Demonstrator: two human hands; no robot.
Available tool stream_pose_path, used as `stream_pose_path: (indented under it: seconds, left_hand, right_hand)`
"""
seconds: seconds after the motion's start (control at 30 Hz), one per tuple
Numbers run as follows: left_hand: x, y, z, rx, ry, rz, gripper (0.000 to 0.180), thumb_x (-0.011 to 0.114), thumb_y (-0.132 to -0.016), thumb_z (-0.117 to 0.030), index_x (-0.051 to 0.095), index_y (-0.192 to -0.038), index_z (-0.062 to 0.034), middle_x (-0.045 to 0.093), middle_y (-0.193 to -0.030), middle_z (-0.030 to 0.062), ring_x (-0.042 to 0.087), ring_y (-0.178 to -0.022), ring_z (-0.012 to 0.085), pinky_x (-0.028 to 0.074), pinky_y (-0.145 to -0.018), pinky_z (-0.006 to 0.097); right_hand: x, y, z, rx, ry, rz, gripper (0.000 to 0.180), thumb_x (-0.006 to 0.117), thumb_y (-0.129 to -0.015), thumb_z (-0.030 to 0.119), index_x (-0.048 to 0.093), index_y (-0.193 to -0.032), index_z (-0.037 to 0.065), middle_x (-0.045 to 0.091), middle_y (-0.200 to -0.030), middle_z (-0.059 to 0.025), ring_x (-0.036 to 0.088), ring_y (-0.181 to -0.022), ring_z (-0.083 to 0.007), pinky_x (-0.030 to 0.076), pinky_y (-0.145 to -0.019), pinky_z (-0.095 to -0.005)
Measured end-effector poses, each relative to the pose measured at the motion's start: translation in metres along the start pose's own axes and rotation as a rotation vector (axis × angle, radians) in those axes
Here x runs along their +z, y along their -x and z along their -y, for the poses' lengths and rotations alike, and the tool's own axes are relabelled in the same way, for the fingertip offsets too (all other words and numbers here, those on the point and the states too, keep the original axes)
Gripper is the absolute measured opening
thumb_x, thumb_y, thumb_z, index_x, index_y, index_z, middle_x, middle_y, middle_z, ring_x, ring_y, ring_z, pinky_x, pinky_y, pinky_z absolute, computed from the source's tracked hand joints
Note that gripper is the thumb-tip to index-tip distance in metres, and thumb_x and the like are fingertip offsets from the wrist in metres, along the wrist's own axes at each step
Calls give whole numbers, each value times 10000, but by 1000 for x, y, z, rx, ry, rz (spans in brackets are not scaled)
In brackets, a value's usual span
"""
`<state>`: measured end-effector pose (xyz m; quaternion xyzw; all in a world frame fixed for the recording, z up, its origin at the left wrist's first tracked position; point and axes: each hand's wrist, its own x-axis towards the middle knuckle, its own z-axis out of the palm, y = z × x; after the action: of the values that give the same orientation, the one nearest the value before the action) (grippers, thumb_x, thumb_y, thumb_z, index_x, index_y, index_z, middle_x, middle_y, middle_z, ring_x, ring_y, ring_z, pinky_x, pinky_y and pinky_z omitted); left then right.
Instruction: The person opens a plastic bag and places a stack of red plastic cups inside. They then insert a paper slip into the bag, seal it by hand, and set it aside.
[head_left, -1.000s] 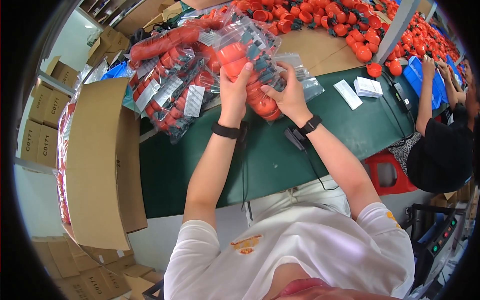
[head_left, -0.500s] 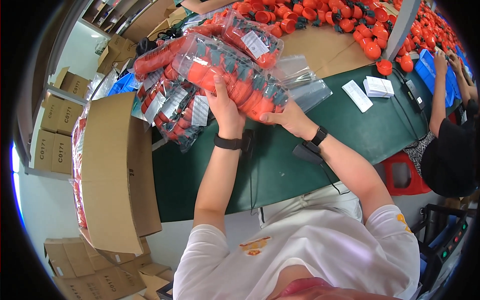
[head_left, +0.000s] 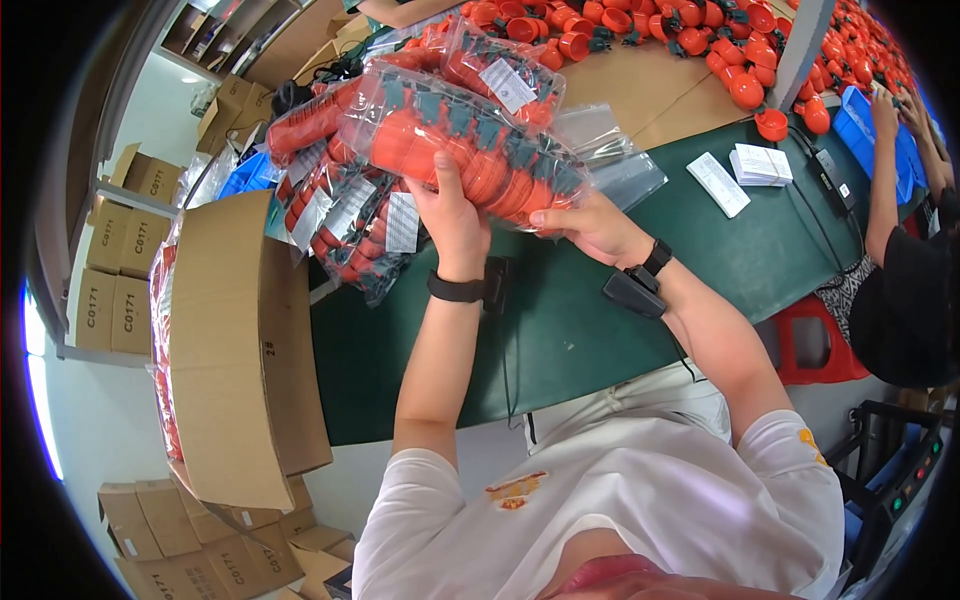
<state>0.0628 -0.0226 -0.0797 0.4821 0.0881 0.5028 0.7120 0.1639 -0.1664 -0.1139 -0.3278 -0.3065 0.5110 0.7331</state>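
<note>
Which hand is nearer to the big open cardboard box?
Left. The left hand grips the bag of orange parts just beside the cardboard box; the right hand holds the bag's far end.

**Bagged orange parts, white labels, brown cartons**

A clear bag of orange parts (head_left: 470, 150) lay across both hands, over more such bags (head_left: 345, 215) bearing white rectangular labels (head_left: 402, 222). White label sheets (head_left: 760, 165) rested on the green table (head_left: 780, 250). An open brown carton (head_left: 235, 350) stood left, near stacked cartons (head_left: 115, 290).

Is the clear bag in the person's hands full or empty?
Full: the clear bag held between the left hand and right hand is packed with orange parts.
</note>
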Motion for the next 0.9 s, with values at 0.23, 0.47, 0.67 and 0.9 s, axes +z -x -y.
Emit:
stream_pose_path:
  seconds: [0.23, 0.47, 0.67, 0.9]
  left_hand:
    - [-1, 3, 8, 168, -206, -17, 528, 608, -1000, -336, 374, -1399, -80, 539, -1329, 91, 585, -1162, 245, 525, -974, 429]
    - [1, 2, 1, 50, -26, 42, 486, 576, -1019, -325, 387, -1386, -68, 541, -1324, 87, 582, -1170, 231, 517, -986, 426]
    - [1, 2, -1, 110, -97, 68, 482, 589, -1013, -318, 400, -1380, -68, 533, -1341, 92, 575, -1186, 234, 510, -998, 432]
    - [-4, 1, -11, -29, 48, 145, 559, 600, -1005, -323, 351, -1432, -63, 511, -1373, 111, 551, -1221, 261, 473, -1034, 443]
  right_hand:
    - [3, 0, 2, -62, -49, -48, 737, 823, -803, 68, 441, -1434, 63, 594, -1319, -59, 574, -1193, -161, 481, -1027, -343]
    - [-1, -2, 7, -152, 99, 37, 759, 819, -814, 80, 427, -1464, 64, 573, -1367, -39, 543, -1228, -144, 457, -1048, -341]
    - [-1, -1, 11, -88, -51, 92, 749, 797, -834, 68, 412, -1477, 63, 552, -1399, -48, 532, -1254, -155, 441, -1069, -351]
    - [-5, -2, 11, -167, 12, 78, 711, 782, -865, 117, 406, -1467, 74, 542, -1406, -41, 533, -1261, -166, 433, -1084, -359]
